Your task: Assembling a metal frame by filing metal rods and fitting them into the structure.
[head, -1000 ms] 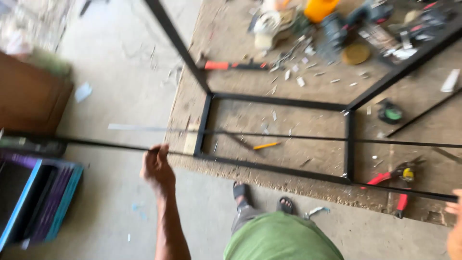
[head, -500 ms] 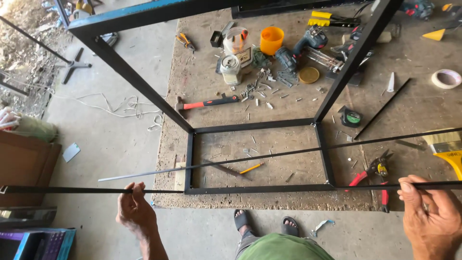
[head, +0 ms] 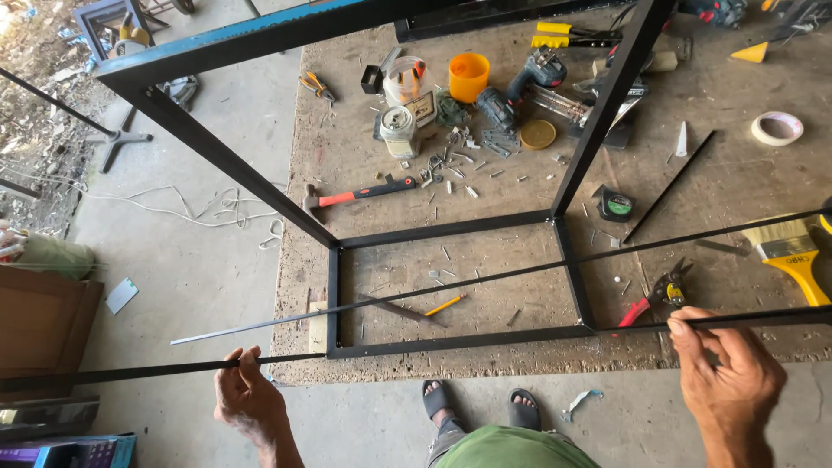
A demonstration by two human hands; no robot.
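I hold a long thin black metal strip [head: 130, 373] level across the front of me. My left hand [head: 249, 399] pinches it from below near its left part. My right hand [head: 726, 373] grips it with fingers curled over, near its right part. Just behind the strip stands a black box frame of square tube [head: 225, 169] on a wooden board [head: 737, 173]. A second thin strip [head: 485, 279] runs slanted through the frame, its left end silvery and free.
On the board lie a red-handled hammer [head: 360, 192], an orange cup [head: 468, 76], a drill [head: 511, 91], a tape measure [head: 617, 205], red snips [head: 654, 299], a yellow paintbrush [head: 793, 251] and a tape roll [head: 776, 128]. White cable [head: 199, 208] lies on the concrete. My sandalled feet [head: 481, 403] are below.
The view has swung up and right, showing more of the frame and tools. My right hand has come in from the edge and closed on the strip. My left hand keeps its hold.
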